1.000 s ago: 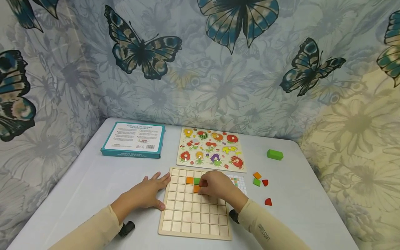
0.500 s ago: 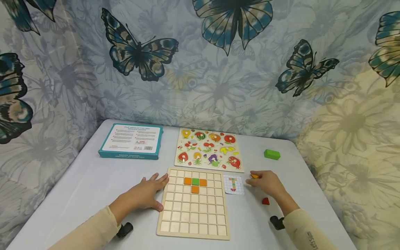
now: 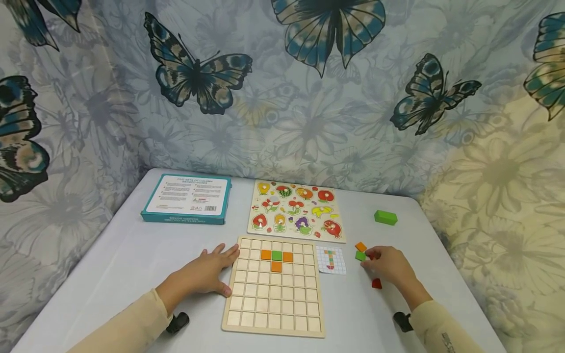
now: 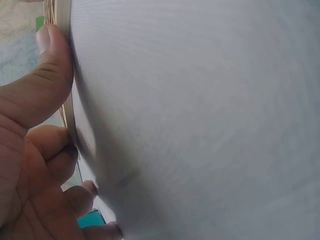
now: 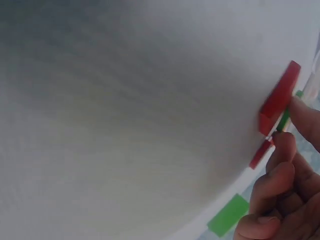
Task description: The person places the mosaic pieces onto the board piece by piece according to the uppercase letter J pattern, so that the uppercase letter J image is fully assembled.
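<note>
My left hand (image 3: 200, 277) rests with extended fingers and thumb against the left edge of a wooden grid board (image 3: 274, 306). In the left wrist view the thumb (image 4: 50, 75) lies along that edge. Three orange tiles and a green tile (image 3: 276, 255) form a T in the board's upper cells. Right of the board, my right hand (image 3: 390, 267) pinches a loose green square tile (image 3: 360, 256) at the table surface, between thumb and index finger in the right wrist view. A loose orange tile (image 3: 361, 246) lies just behind it. One red piece (image 3: 376, 283) lies nearer me; another is mostly hidden by the hand.
A small pattern card (image 3: 331, 260) lies against the board's right side. Behind the board is a fruit peg puzzle (image 3: 296, 211). A teal-edged box (image 3: 186, 198) stands back left, and a green block (image 3: 386, 217) back right. Patterned fabric hangs behind the table.
My right hand has left the board, where an orange tile now sits right of the green one, and moved right to the loose pieces. The left hand stays at the board's edge.
</note>
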